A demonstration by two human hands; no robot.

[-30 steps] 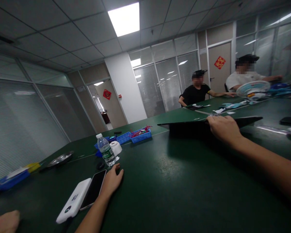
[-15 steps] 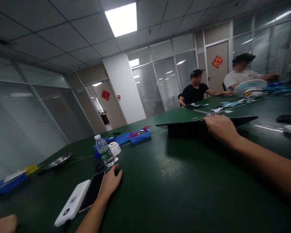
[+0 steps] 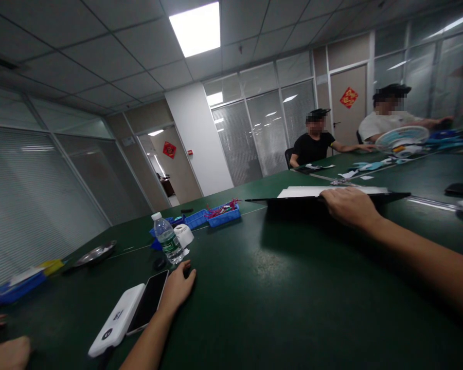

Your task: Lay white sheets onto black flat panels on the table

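Observation:
My right hand point(image 3: 349, 205) grips the near edge of a flat black board point(image 3: 395, 196), fingers over the top and thumb hidden. The board is tilted, almost edge-on to me, and white sheets point(image 3: 303, 191) show along its upper side. Whether it is a folder or a clipboard I cannot tell. My left hand point(image 3: 177, 288) rests on the green table point(image 3: 231, 308) with its fingers apart, holding nothing. Beside it lie a dark-screened phone point(image 3: 149, 300) and a white device point(image 3: 118, 321). A water bottle point(image 3: 167, 239) stands just beyond the fingers.
Blue baskets point(image 3: 224, 216) hold red items near the middle. A metal dish point(image 3: 96, 254) and a blue tray point(image 3: 21, 290) lie at left. Another person's hand point(image 3: 7, 354) shows lower left. Two people point(image 3: 314, 141) sit across the table, near a fan point(image 3: 403, 140).
The black board has tilted, so white sheets now show above its edge. My right hand keeps its grip; my left hand stays put. More of another person's fingers shows at lower left.

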